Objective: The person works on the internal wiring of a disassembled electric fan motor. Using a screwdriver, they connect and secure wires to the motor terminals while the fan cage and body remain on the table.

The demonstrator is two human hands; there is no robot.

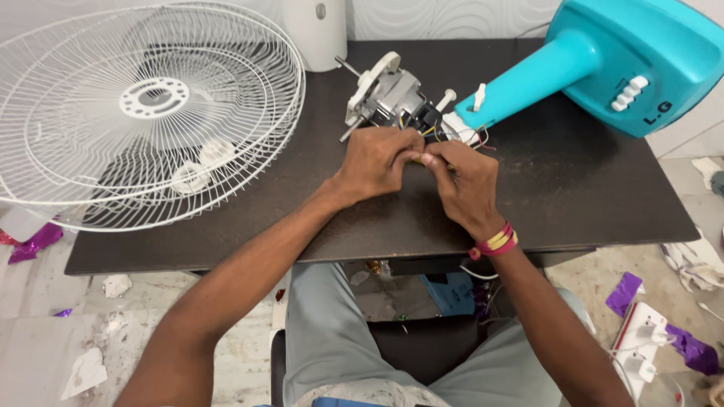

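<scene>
Grey-trousered knees (pixel 332 339) fill the near edge, and both forearms reach from them over the dark table (pixel 573 196). Left hand (pixel 375 160) and right hand (pixel 465 183) meet at mid-table, fingertips pressed together and pinching thin wires (pixel 430 154); what else they hold I cannot tell. These wires run away from the grip to the far side, into the bare fan motor (pixel 388 96), which lies just beyond the knuckles with its shaft pointing far-left. Both hands sit about equally near it, the left slightly closer. At far right lies the turquoise fan stand (pixel 603 64); at left, the white wire guard (pixel 147 113) overhangs the table.
</scene>
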